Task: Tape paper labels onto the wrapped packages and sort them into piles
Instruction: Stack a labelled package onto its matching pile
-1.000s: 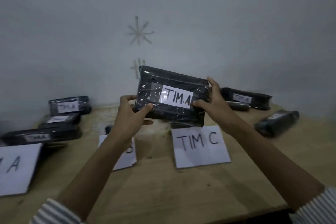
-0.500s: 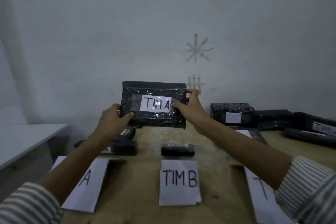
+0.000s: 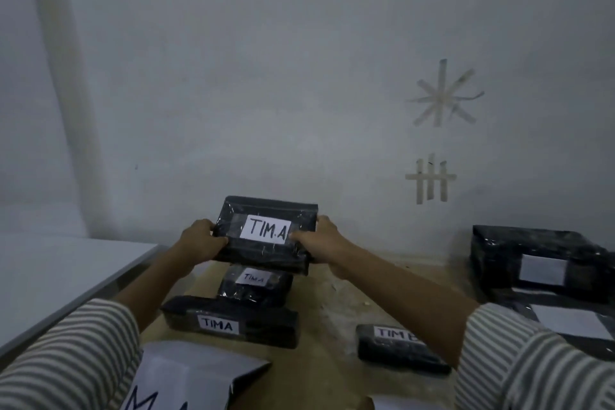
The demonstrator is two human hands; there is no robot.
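Both hands hold a black plastic-wrapped rectangular package (image 3: 263, 255) by its short ends, at the far side of the pale wooden surface (image 3: 329, 306) and close to the white wall (image 3: 266, 76). The left hand (image 3: 203, 240) grips the left end, its thumb lying on the labelled face. The right hand (image 3: 319, 243) grips the right end, its thumb reaching the edge of the white paper label (image 3: 266, 231), which reads "TIM.A" under shiny clear tape. The package is tilted, its far edge raised, so the label faces the camera.

Just below it in the view lies a smaller black wrapped package (image 3: 256, 293) marked "TIM A". Whether the held one touches it cannot be told. Nearer still lies a long black wrapped package (image 3: 233, 326) marked "TIMA".

To the right, apart from these, sits a short black package marked "TIM B" (image 3: 399, 349). At the far right stands a stack of black wrapped packages (image 3: 532, 250) with white labels whose writing is unreadable. A white paper sheet (image 3: 199, 373) with large dark letters, cut off by the frame, lies at the near edge.

A star of tape strips (image 3: 442, 96) and a tally of tape strips (image 3: 431, 180) are stuck to the wall. A grey-white tabletop (image 3: 66, 276) adjoins on the left. Both arms wear striped sleeves (image 3: 66, 359).
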